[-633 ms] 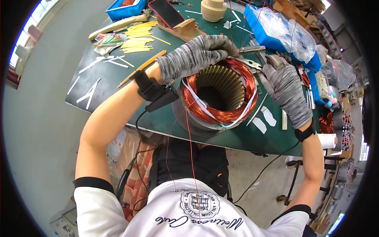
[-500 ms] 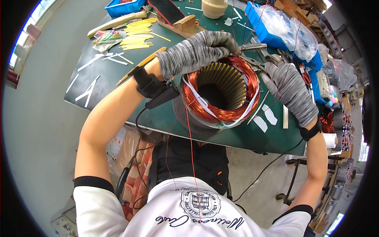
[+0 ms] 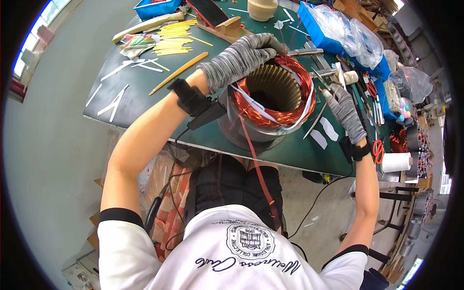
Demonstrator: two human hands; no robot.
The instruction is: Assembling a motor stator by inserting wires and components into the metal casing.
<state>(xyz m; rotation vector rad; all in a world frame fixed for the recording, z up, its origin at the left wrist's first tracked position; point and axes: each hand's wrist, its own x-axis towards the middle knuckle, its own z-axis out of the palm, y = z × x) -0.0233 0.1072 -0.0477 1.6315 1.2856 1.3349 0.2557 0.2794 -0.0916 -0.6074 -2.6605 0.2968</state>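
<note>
Glossy copper windings [image 3: 290, 107], knitted cloth gloves [image 3: 237, 60]

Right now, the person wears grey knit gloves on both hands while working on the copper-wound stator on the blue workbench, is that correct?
Not quite: the workbench is dark green, not blue, as the head view shows. The rest holds: grey knit gloves cover the left hand and the right hand at the copper-wound stator.

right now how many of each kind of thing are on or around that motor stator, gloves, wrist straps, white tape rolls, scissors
grey knitted gloves: 2, left hand and right hand
black wrist straps: 2, left and right
copper-wound steel stator: 1
white tape roll: 1
red-handled scissors: 1
total: 7
</note>
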